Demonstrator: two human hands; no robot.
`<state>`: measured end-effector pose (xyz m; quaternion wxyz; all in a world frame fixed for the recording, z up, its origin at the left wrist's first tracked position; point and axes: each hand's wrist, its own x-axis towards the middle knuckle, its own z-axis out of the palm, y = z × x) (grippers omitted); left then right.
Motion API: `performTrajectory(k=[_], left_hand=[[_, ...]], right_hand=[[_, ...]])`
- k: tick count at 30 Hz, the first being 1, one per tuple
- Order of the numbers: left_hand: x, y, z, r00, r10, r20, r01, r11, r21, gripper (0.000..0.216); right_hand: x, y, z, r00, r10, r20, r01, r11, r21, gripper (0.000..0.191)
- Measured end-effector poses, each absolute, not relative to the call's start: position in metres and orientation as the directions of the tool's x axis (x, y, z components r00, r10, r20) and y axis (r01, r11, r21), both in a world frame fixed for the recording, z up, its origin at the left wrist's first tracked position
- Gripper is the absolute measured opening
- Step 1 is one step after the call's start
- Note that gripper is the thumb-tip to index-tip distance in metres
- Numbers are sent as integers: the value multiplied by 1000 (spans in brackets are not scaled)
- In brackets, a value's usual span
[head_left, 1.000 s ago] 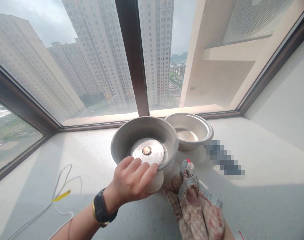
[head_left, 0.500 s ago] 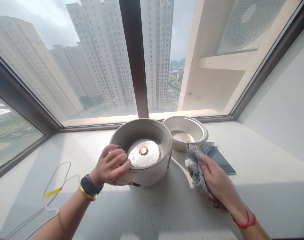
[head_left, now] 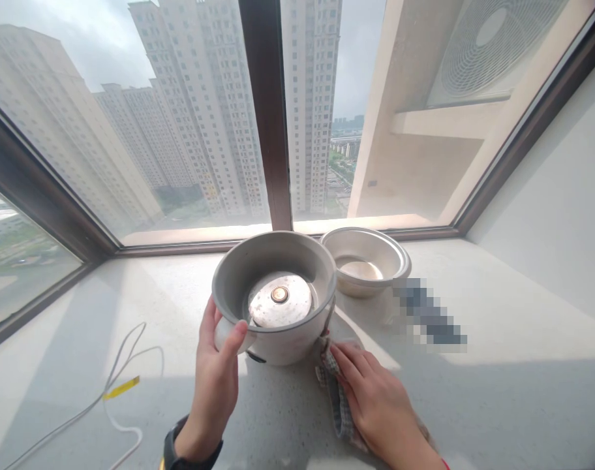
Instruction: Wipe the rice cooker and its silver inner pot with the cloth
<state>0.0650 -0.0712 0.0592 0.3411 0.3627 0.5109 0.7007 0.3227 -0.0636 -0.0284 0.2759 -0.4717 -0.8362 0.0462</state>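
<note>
A white electric cooker body stands on the pale sill, its round metal heating plate showing inside. My left hand grips the cooker's near left side, thumb over the rim. My right hand lies flat, fingers stretched, pressing a checked cloth onto the sill just right of the cooker's base.
A metal bowl sits behind the cooker on the right. A pixelated dark flat object lies to its right. A white cable with a yellow tag curls at the left. The window frame runs along the back.
My left hand slid from the cooker's rim down to its near left side. My right hand brought the cloth down from the right onto the sill beside the cooker's base.
</note>
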Motion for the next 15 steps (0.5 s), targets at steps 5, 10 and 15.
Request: performTrajectory(k=[5, 10, 15], left_hand=[[57, -53, 84, -460, 885, 75, -198, -185, 963, 79], [41, -42, 86, -397, 917, 39, -260, -153, 953, 81], [37, -35, 86, -371, 927, 58, -249, -159, 955, 77]], right_hand=[[323, -65, -29, -556, 809, 192, 661, 570, -488, 50], [386, 10, 8, 330, 921, 204, 277, 112, -954, 39], [424, 97, 29, 355, 878, -320, -370, -183, -911, 18]])
